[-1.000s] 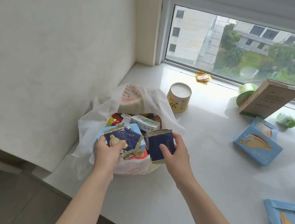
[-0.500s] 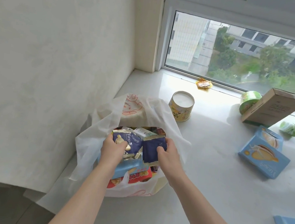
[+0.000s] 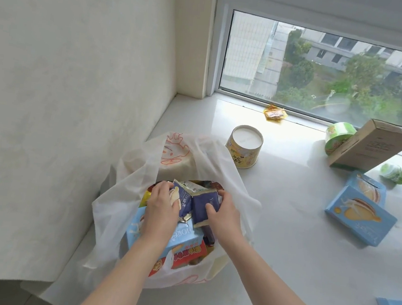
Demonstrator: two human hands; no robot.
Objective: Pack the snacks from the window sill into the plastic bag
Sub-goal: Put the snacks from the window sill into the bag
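Head view: held over the mouth of the white translucent plastic bag (image 3: 209, 160), two dark blue foil snack packets, one (image 3: 181, 197) gripped in curled left hand (image 3: 162, 205), one (image 3: 205, 206) pinched by right hand (image 3: 222, 216). Crammed below: light blue snack box (image 3: 182, 238), red packet (image 3: 189, 254) (both near the rim). Stood just behind the bag on the white window sill (image 3: 282, 262), yellow round tub (image 3: 244, 146); lay well right, light blue cardboard boxes (image 3: 360, 220).
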